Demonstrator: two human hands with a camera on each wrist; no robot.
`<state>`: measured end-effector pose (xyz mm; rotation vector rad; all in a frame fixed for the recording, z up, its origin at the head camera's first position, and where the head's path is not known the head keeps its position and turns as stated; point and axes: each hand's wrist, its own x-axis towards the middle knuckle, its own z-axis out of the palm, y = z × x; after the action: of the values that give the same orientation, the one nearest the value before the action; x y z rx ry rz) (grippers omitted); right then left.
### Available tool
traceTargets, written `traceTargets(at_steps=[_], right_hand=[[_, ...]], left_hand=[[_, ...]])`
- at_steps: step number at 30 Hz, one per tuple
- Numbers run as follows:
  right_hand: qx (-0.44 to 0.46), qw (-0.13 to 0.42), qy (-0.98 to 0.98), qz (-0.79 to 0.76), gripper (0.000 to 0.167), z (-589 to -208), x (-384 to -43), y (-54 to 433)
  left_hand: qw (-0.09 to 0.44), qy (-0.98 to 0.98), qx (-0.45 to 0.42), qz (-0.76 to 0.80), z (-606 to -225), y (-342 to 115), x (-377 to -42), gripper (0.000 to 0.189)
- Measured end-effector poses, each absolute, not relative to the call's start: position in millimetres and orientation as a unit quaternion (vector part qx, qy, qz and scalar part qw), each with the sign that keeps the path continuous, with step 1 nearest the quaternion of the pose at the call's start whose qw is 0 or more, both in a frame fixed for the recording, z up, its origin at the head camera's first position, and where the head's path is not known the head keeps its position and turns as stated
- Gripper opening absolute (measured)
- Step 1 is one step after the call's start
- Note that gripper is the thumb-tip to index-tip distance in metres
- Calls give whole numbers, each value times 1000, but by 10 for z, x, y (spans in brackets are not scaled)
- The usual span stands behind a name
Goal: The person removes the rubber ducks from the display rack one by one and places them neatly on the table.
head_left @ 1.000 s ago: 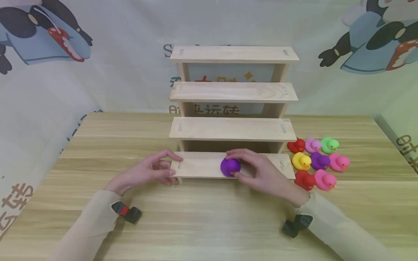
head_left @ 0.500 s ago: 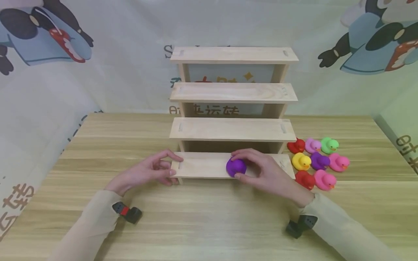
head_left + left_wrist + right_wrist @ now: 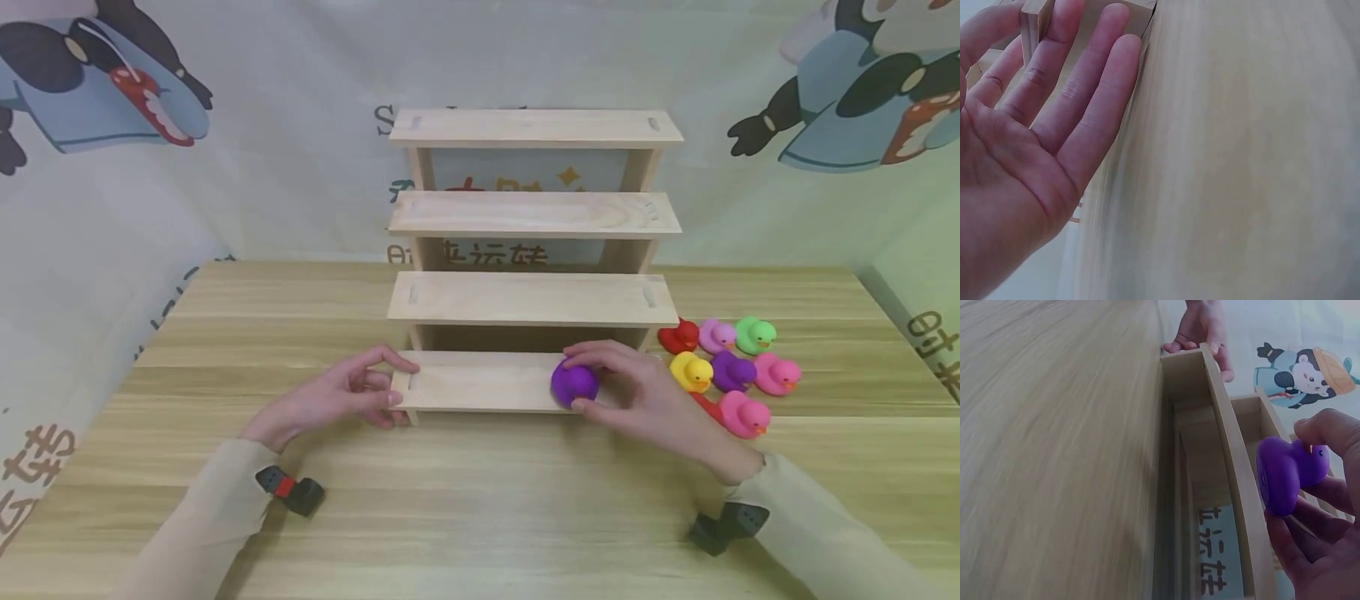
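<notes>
A purple rubber duck (image 3: 575,383) is pinched between the thumb and fingers of my right hand (image 3: 645,400), over the right part of the lowest step (image 3: 480,382) of a pale wooden stepped shelf. In the right wrist view the duck (image 3: 1285,472) overlaps the shelf, its head toward the thumb. At the left end of that same step is my left hand (image 3: 352,392). Its thumb and index finger grip the board's end (image 3: 1036,22), while the other fingers of the left hand (image 3: 1054,137) extend below, as the left wrist view shows.
To the shelf's right, several rubber ducks stand in rows on the wood-grain table (image 3: 480,517), among them a yellow duck (image 3: 692,372), a green duck (image 3: 755,335) and a pink duck (image 3: 745,414). Higher steps (image 3: 532,297) rise behind, before a printed cloth (image 3: 300,125).
My right hand has moved rightward along the lowest step with the purple duck, now partly covering the front red duck. My left hand has stayed at the step's left end.
</notes>
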<state>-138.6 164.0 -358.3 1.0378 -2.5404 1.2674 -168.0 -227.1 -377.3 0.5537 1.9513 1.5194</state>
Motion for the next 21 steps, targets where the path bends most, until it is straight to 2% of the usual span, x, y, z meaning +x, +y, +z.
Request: traceTargets(at_steps=[21], right_hand=[[340,134,-833,415,47,-3515,-1329,2015]], left_hand=[[299,733,211,574,-3775,-2269,-1674,40]])
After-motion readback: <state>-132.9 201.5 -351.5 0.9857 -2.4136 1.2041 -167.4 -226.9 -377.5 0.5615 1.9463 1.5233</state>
